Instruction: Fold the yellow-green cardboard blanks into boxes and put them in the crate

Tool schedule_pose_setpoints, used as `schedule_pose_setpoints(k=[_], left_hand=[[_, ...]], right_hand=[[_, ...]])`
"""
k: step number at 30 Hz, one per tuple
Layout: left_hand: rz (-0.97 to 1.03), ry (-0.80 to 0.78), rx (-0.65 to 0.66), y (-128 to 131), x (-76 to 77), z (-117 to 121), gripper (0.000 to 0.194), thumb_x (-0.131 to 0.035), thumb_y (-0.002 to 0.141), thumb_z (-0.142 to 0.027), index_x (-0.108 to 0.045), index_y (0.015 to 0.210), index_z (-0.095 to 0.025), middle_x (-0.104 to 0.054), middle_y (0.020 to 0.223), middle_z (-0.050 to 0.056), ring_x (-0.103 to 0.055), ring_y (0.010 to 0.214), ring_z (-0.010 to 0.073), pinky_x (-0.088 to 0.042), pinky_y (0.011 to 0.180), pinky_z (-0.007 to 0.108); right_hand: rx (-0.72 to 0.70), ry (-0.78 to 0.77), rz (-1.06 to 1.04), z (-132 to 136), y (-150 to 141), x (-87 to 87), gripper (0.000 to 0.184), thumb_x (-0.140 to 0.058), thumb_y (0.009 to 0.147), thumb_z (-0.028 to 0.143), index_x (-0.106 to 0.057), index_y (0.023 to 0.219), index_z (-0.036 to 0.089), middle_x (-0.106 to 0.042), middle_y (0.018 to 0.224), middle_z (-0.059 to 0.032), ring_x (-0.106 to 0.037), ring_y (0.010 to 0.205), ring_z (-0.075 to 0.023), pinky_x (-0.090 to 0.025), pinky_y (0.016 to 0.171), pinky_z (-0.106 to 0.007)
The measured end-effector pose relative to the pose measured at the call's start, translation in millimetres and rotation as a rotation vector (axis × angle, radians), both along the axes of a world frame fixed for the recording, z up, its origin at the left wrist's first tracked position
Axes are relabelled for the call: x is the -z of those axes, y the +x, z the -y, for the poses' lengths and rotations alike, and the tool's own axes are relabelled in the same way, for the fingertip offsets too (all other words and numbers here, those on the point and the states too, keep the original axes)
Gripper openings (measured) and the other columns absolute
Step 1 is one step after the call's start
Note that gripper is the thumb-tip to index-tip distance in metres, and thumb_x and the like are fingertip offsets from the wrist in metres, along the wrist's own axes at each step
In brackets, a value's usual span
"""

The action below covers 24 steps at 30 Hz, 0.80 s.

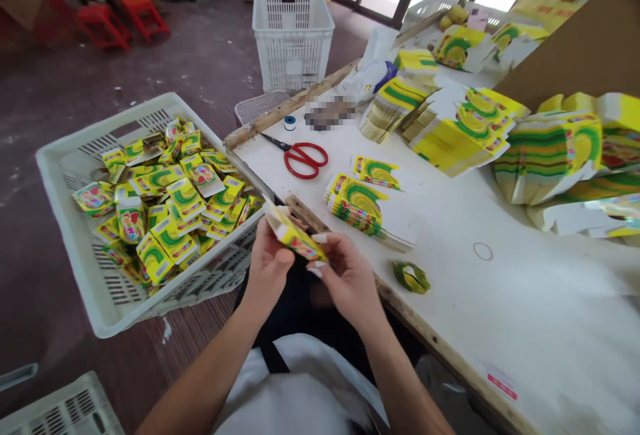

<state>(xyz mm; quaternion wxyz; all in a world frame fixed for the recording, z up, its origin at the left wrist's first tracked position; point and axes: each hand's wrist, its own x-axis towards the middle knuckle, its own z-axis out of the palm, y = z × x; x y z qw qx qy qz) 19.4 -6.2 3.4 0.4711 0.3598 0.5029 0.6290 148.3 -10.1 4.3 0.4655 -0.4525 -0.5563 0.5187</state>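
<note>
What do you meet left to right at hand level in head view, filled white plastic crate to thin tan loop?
Filled white plastic crate → left hand → held yellow-and-green cardboard carton → right hand → small crumpled green-and-yellow piece → thin tan loop.

A small yellow carton (294, 235) with red print is held tilted just off centre toward seven o'clock, its white end flap (272, 214) open toward ten.

Carton (300, 240) between left hand (267, 262) and right hand (350, 275), before front edge of table (450, 328). Crate (70, 242) left of table, boxes (180, 202) inside. Scissors (289, 150) near left corner, roll (289, 122) just behind. Carton stack (356, 203) right of scissors; rubber band (483, 243) farther right.
</note>
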Motion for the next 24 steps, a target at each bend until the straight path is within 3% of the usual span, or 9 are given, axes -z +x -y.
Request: schedule_pose_setpoints(k=[3,5,7,9,12,15,18,20,24], left_hand=[[-0.004,-0.028,-0.012,-7,6.3,6,0.035,-0.081,0.070,-0.051,-0.071,0.084,-0.020,-0.072,0.078,0.001,-0.067,0.072,0.0170,-0.057,0.073,0.030],[-0.050,-0.027,-0.012,-15,3.3,6,0.029,-0.076,0.078,-0.047,-0.072,0.085,-0.020,-0.074,0.079,0.002,-0.070,0.077,0.0190,-0.057,0.079,0.032],[-0.115,0.042,-0.004,-27,-5.5,5,0.036,-0.070,0.082,-0.051,-0.071,0.102,-0.021,-0.076,0.097,0.006,-0.071,0.095,0.0226,-0.055,0.091,0.037],[-0.236,0.149,0.030,-39,-18.0,3,0.057,-0.070,0.079,-0.057,-0.061,0.123,-0.023,-0.069,0.123,0.010,-0.063,0.119,0.0268,-0.048,0.105,0.042],[-0.603,0.157,0.191,-46,-36.0,3,0.090,-0.087,0.058,-0.054,-0.051,0.134,-0.021,-0.056,0.140,0.015,-0.047,0.137,0.0351,-0.036,0.115,0.050],[-0.819,-0.001,0.470,-36,-44.2,4,0.071,-0.084,0.064,-0.038,-0.053,0.126,-0.021,-0.065,0.125,0.011,-0.060,0.120,0.0322,-0.048,0.103,0.047],[-0.833,-0.091,0.546,-20,-39.8,8,0.049,-0.073,0.073,-0.029,-0.053,0.117,-0.021,-0.069,0.104,0.005,-0.068,0.092,0.0238,-0.055,0.082,0.037],[-0.859,-0.080,0.503,-13,-31.9,12,0.056,-0.073,0.071,-0.028,-0.047,0.121,-0.021,-0.068,0.102,0.004,-0.068,0.088,0.0230,-0.055,0.078,0.035],[-0.887,0.090,0.511,-5,-14.8,20,0.073,-0.069,0.069,-0.022,-0.029,0.130,-0.024,-0.060,0.117,0.009,-0.067,0.095,0.0250,-0.055,0.078,0.037]], right_hand=[[0.015,0.075,0.098,-4,17,-3.6,0.018,-0.059,0.080,0.015,-0.070,0.092,0.023,-0.074,0.084,-0.0003,-0.068,0.072,-0.0176,-0.054,0.066,-0.029],[0.033,0.184,0.190,-6,26,-10.1,0.021,-0.058,0.082,0.013,-0.073,0.092,0.024,-0.076,0.084,-0.0009,-0.069,0.073,-0.0186,-0.053,0.064,-0.030],[0.093,0.334,0.324,-8,35,-18.0,0.028,-0.056,0.085,0.011,-0.076,0.096,0.027,-0.076,0.088,-0.0017,-0.068,0.079,-0.0202,-0.054,0.070,-0.033],[0.157,0.495,0.509,-9,41,-24.9,0.032,-0.056,0.088,0.010,-0.077,0.098,0.032,-0.076,0.088,-0.0015,-0.066,0.086,-0.0221,-0.052,0.080,-0.039],[0.063,0.699,0.688,-5,41,-29.7,0.034,-0.057,0.090,0.009,-0.076,0.095,0.037,-0.076,0.086,0.0022,-0.063,0.094,-0.0230,-0.041,0.102,-0.048],[-0.059,0.750,0.632,1,34,-26.0,0.039,-0.057,0.090,0.008,-0.070,0.108,0.040,-0.076,0.100,0.0042,-0.061,0.110,-0.0226,-0.026,0.117,-0.052],[0.162,0.549,0.378,4,28,-15.7,0.059,-0.065,0.086,0.016,-0.049,0.139,0.036,-0.059,0.138,-0.0047,-0.048,0.134,-0.0279,-0.027,0.118,-0.056],[0.229,0.274,0.113,3,25,-8.0,0.075,-0.070,0.083,0.027,-0.035,0.149,0.030,-0.046,0.151,-0.0104,-0.044,0.139,-0.0303,-0.034,0.115,-0.056],[-0.037,-0.278,-0.283,0,16,2.6,0.063,-0.070,0.082,0.044,-0.050,0.139,0.027,-0.062,0.137,-0.0097,-0.059,0.126,-0.0290,-0.046,0.108,-0.050]])
